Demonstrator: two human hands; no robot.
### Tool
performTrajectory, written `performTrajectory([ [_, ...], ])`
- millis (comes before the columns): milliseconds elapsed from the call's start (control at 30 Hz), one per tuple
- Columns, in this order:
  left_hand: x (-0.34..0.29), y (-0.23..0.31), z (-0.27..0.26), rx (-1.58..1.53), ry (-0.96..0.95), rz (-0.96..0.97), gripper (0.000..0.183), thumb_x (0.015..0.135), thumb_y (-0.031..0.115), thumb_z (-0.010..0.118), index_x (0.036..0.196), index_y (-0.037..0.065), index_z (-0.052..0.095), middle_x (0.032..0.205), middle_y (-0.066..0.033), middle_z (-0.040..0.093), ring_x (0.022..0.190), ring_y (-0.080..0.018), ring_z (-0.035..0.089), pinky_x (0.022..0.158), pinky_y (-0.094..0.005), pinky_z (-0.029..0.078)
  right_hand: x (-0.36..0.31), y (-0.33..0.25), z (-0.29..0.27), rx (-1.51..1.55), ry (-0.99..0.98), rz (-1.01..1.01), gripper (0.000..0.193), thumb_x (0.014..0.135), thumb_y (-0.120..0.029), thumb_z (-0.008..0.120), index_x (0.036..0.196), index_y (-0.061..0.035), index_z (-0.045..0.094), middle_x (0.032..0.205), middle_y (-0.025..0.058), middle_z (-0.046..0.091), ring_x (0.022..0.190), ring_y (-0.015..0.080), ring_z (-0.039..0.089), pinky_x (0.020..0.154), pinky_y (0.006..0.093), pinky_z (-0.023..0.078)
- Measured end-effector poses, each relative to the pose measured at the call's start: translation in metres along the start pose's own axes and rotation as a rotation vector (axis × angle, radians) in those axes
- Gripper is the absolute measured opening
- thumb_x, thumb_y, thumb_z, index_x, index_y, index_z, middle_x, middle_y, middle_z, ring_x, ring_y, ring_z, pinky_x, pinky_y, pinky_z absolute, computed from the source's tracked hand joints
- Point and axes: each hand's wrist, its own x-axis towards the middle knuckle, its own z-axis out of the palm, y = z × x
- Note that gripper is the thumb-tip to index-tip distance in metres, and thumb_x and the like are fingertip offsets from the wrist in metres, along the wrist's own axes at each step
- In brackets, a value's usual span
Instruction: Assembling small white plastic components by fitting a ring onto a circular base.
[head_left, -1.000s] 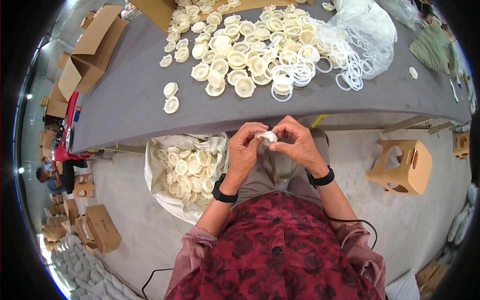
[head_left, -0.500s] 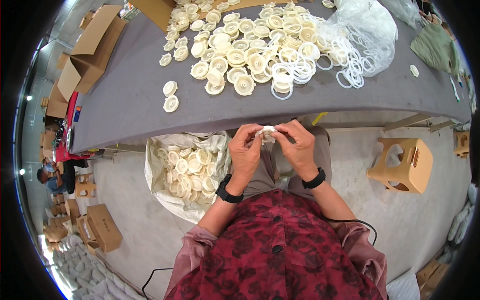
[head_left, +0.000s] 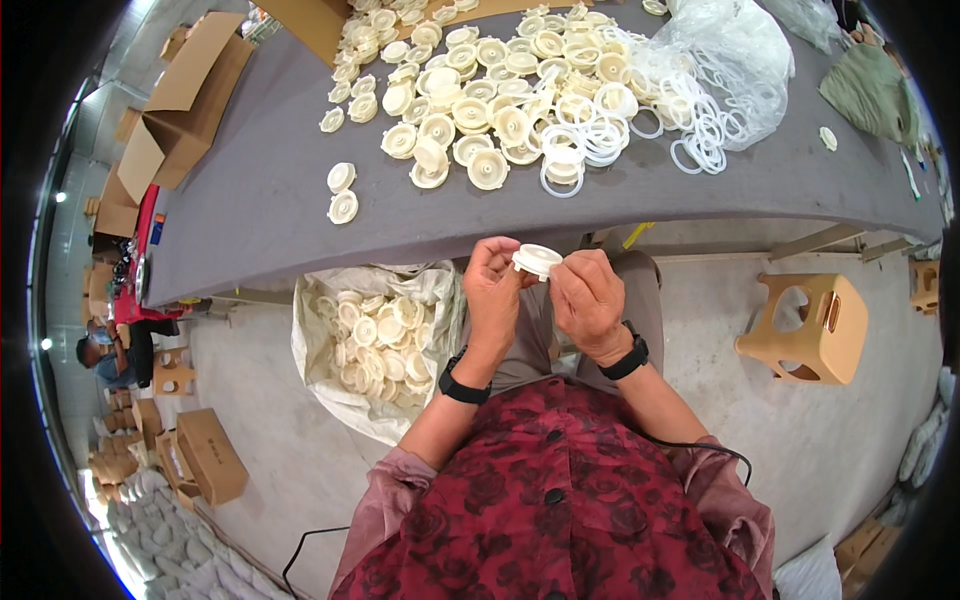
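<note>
Between both hands, just off the table's near edge, a round cream plastic cap (head_left: 537, 260) is held tilted. My left hand (head_left: 492, 290) pinches its left side with closed fingers. The fingers of my right hand (head_left: 590, 300) press on its right side. On the table, a large heap of similar cream caps (head_left: 471, 113) spreads out, with white sealing rings (head_left: 600, 140) lying over its right part. Two caps (head_left: 342, 190) lie apart at the left. Whether a ring sits on the held cap, I cannot tell.
A white woven sack (head_left: 312, 375) full of caps stands on the floor left of my legs. A clear plastic bag (head_left: 755, 70) of rings lies on the grey-covered table (head_left: 260, 180). At the right is a tan stool (head_left: 845, 330); cardboard boxes (head_left: 210, 455) stand at the left.
The cap has turned in my hands, so its broad round face now shows more. My right hand has rolled inward and dropped slightly.
</note>
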Motion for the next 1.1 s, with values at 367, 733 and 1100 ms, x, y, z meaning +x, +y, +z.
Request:
performTrajectory([
  [367, -0.011, 0.031, 0.002, -0.303, -0.255, -0.3, 0.053, 0.092, 0.001, 0.064, 0.142, -0.003, 0.045, 0.129, -0.0142, 0.062, 0.116, -0.02, 0.062, 0.095, -0.0343, 0.053, 0.001, 0.005, -0.012, -0.087, -0.066, -0.135, 0.034, 0.059, 0.003, 0.071, 0.092, -0.0016, 0.067, 0.092, 0.009, 0.062, 0.085, 0.0284, 0.063, 0.067, 0.0356, 0.055],
  [733, -0.008, 0.018, -0.007, -0.416, -0.185, -0.188, 0.069, 0.085, -0.005, 0.068, 0.147, 0.002, 0.039, 0.137, -0.0131, 0.058, 0.12, -0.0219, 0.059, 0.099, -0.0349, 0.05, 0.0, -0.016, -0.02, 0.28, -0.034, 0.454, 0.039, 0.081, 0.006, 0.068, 0.119, 0.0009, 0.063, 0.109, 0.0142, 0.063, 0.094, 0.024, 0.065, 0.084, 0.0325, 0.053],
  [1100, -0.013, 0.006, -0.006, -0.386, -0.167, -0.168, 0.07, 0.081, -0.01, 0.068, 0.143, 0.008, 0.043, 0.137, -0.0138, 0.058, 0.126, -0.0256, 0.056, 0.106, -0.0408, 0.048, -0.004, -0.016, -0.007, 0.866, -0.045, 0.945, 0.028, 0.09, 0.002, 0.067, 0.117, 0.0043, 0.061, 0.105, 0.0052, 0.066, 0.092, 0.0087, 0.063, 0.083, 0.0245, 0.052],
])
